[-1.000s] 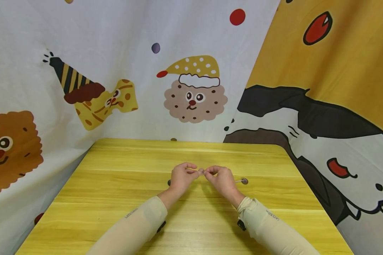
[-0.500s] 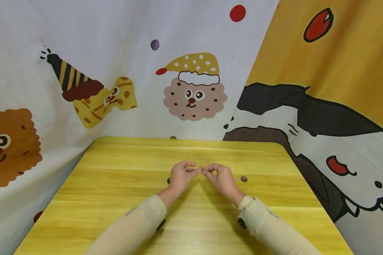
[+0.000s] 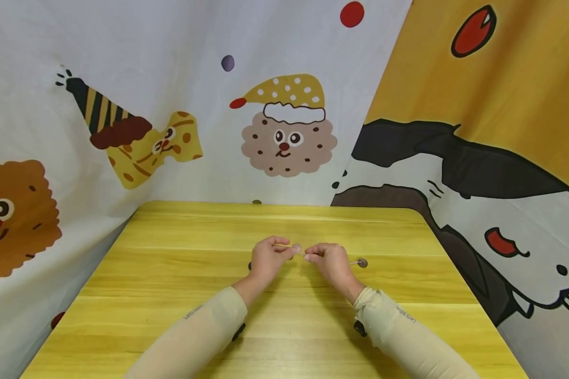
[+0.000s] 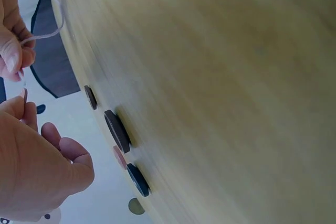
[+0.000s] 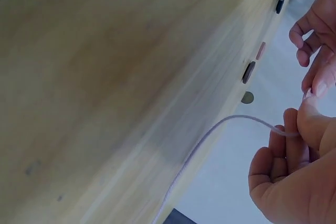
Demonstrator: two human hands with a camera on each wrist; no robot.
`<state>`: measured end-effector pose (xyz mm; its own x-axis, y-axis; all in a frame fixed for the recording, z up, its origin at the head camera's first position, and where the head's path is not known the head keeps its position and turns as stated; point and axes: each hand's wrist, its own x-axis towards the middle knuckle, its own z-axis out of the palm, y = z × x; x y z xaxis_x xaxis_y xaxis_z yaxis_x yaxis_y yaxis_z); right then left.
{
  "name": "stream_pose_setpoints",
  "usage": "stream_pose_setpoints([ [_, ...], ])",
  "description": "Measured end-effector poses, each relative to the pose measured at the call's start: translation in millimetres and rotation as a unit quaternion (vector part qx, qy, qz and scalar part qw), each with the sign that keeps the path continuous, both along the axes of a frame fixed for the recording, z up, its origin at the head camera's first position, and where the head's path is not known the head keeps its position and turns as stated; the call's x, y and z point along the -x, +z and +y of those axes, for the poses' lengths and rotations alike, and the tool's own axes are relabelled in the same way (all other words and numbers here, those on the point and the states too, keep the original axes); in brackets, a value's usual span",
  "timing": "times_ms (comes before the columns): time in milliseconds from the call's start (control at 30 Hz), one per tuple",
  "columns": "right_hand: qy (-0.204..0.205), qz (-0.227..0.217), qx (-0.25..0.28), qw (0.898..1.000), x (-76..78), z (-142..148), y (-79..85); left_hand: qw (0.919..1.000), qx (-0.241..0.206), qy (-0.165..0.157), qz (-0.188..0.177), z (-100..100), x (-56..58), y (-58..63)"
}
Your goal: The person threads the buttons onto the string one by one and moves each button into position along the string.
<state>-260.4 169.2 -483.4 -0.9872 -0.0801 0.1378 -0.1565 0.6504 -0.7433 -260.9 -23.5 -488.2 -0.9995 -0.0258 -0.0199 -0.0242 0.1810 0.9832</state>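
Note:
In the head view, my left hand (image 3: 267,259) pinches a small, pale pinkish button-like disc (image 3: 296,247) by its edge; only a thin rim of that disc (image 4: 25,96) shows in the left wrist view. My right hand (image 3: 333,264) is just to the right, its thumb and index fingertips pinching a thin pale lilac cord (image 5: 205,132) near its end. A short tip of cord points toward the disc; whether it touches or enters it I cannot tell. From the right hand the cord trails down to a brown disc (image 3: 362,262) on the table.
Several more discs lie on the wooden table (image 3: 284,326), among them a large dark brown one (image 4: 117,131), a black one (image 4: 137,180) and a pink one (image 4: 119,157). A patterned cloth (image 3: 208,173) hangs behind the table's far edge.
My right fingertips have drawn slightly apart from the disc, to the right, and more of the disc shows. The left hand keeps its pinch. The head view has tilted slightly.

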Motion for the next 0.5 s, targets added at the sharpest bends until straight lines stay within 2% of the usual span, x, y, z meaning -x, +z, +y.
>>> stream_pose_setpoints([
  [300,-0.005,0.011,-0.015,1.000,-0.6,3.1,1.9,1.0000,-0.001,-0.001,-0.002,-0.6,0.2,-0.8],
  [500,0.014,0.052,-0.017,0.998,-3.4,3.6,1.7,1.0000,-0.002,0.000,-0.006,1.3,0.9,-0.9],
])
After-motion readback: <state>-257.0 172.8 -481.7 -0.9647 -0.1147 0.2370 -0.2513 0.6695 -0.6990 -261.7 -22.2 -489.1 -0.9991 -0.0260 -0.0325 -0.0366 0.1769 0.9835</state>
